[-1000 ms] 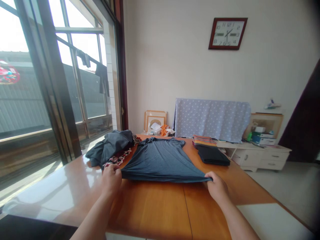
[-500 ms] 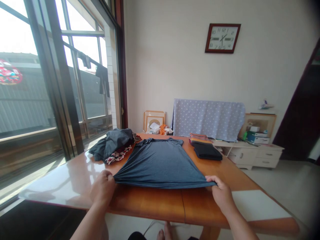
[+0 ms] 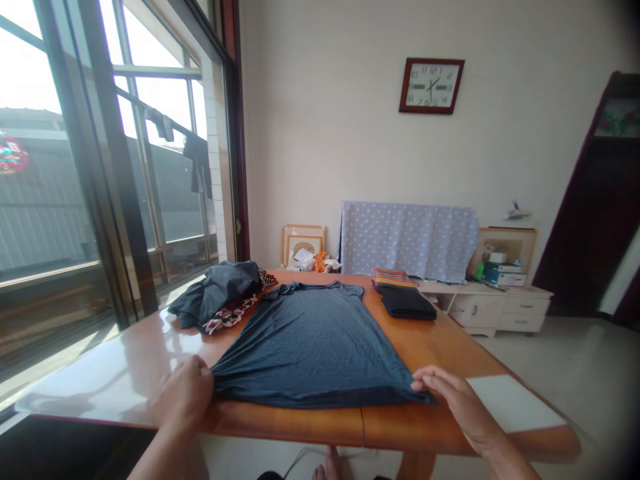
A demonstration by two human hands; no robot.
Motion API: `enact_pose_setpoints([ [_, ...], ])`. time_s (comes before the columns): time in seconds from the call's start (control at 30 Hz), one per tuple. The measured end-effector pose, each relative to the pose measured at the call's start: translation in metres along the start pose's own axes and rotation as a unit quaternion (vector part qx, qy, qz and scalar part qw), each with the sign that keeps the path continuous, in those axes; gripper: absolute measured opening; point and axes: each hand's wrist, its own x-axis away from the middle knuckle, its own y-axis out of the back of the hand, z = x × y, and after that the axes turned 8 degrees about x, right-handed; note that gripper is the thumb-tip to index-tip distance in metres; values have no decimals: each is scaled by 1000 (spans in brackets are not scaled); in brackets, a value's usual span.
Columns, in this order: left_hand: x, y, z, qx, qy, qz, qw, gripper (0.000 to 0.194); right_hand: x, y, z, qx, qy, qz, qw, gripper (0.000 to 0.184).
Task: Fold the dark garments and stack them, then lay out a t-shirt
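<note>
One glossy wooden table [image 3: 465, 350] fills the foreground before me, glare washing over its left side, while a white cabinet [image 3: 500, 317] stands beyond it along the wall [image 3: 310, 133], its door and two drawers closed and their contents hidden. Over the cabinet's left part hangs a pale blue dotted cloth [image 3: 407, 240]. A dark blue short-sleeved shirt [image 3: 313, 347] lies spread across the middle of the table, neckline at the far end, hem toward me near the front edge; the fabric is fairly flat, marked by fine wrinkles, and drawn into longer creases toward its near left corner. To the left sits a loose heap of dark clothes [image 3: 220, 290], a patterned garment [image 3: 233, 317] showing at its near side; to the right, a folded black garment [image 3: 407, 305] lies just in front of a folded striped cloth [image 3: 393, 277]. My left hand [image 3: 185, 390] is curled closed on the shirt's near left corner, knuckles up, the fingertips mostly hidden. My right hand [image 3: 460, 400] is at the near right corner, fingers together and only partly bent, thumb close beneath them; the blurred tip of the hem shows just below, and I cannot tell whether any cloth is pinched between. On the cabinet, a teal-and-white box [image 3: 505, 275] sits below a smaller white box [image 3: 497, 257], the insides of both out of sight.
</note>
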Motion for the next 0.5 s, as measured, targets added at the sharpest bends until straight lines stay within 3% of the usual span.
enact_pose_setpoints([
  [0.1, 4, -4, -12, -21, -50, -65, 996, 31, -8, -2, -2, -30, -31, -41, 998, 46],
  [0.2, 8, -13, -37, -16, -119, -74, 990, 30, -20, -11, 0, 31, -34, -88, 995, 48],
  [0.37, 15, -44, -75, 17, -283, 22, 959, 34, -28, -40, 24, 126, 44, -36, 990, 42],
  [0.5, 19, -67, -75, -7, -254, 96, 962, 53, -22, -62, 36, 147, 75, 61, 984, 41],
])
